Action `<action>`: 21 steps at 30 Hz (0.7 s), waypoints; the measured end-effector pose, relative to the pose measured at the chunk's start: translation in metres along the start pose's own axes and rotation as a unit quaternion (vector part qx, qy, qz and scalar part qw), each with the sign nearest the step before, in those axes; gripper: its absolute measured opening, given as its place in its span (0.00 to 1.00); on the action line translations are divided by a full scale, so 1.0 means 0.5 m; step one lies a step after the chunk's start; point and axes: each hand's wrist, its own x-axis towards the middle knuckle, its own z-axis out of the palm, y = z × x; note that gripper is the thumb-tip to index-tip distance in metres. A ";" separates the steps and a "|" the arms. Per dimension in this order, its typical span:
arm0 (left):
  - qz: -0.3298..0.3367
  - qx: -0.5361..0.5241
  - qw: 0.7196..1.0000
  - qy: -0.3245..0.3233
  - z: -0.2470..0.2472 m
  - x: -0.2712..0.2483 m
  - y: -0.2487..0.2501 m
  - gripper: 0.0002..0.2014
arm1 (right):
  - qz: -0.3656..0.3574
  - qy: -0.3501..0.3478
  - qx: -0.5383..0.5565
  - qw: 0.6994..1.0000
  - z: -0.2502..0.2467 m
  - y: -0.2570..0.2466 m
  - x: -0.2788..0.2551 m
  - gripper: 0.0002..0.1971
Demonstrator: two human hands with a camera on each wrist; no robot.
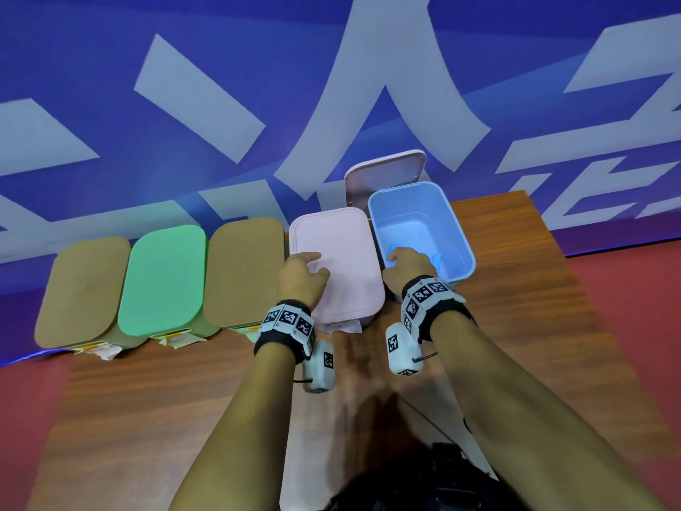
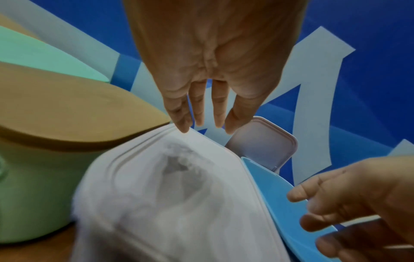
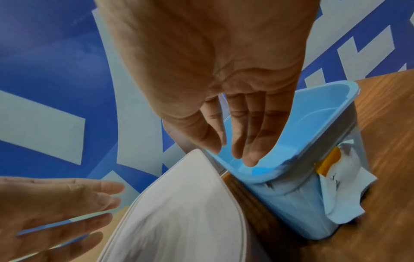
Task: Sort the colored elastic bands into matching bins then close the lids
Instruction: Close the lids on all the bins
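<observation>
Left hand's fingers (image 2: 197,109) were straight and loose, tips hovering right at the far edge of the pink bin's closed lid (image 1: 337,260), not gripping anything. Right hand's fingers (image 3: 251,134) were also stretched out and relaxed, dipping past the near rim into the open blue bin (image 1: 462,230), empty as far as I could tell. There was something blue (image 3: 261,171) lying against the near wall inside that bin, probably a band, but it was too blurry to call. So the left hand (image 1: 302,276) sat over the pink lid and the right hand (image 1: 407,269) over the bin just right of it. Progress-wise it looked nearly finished: the two tan lids (image 1: 83,289) and (image 1: 243,271), the green lid (image 1: 164,280) and the pink one were all down, and I couldn't spot any loose bands on the tabletop (image 1: 154,411). What seemed left was flipping down the blue bin's lid (image 1: 387,175), which stood upright at the far side. The bins sat touching or just beside each other in a row, so there was no space between them for fingers; the open room was near the person and right of the blue bin, with the tabletop's right edge not far off.
</observation>
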 end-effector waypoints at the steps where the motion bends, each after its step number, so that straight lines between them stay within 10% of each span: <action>1: 0.007 -0.004 1.000 -0.006 0.004 0.004 0.014 0.19 | 0.005 0.002 0.005 1.000 -0.011 0.004 0.004 0.17; 21: -0.006 -0.047 0.999 -0.014 0.088 0.210 0.216 0.32 | -0.071 0.073 0.119 0.988 -0.179 -0.009 0.253 0.30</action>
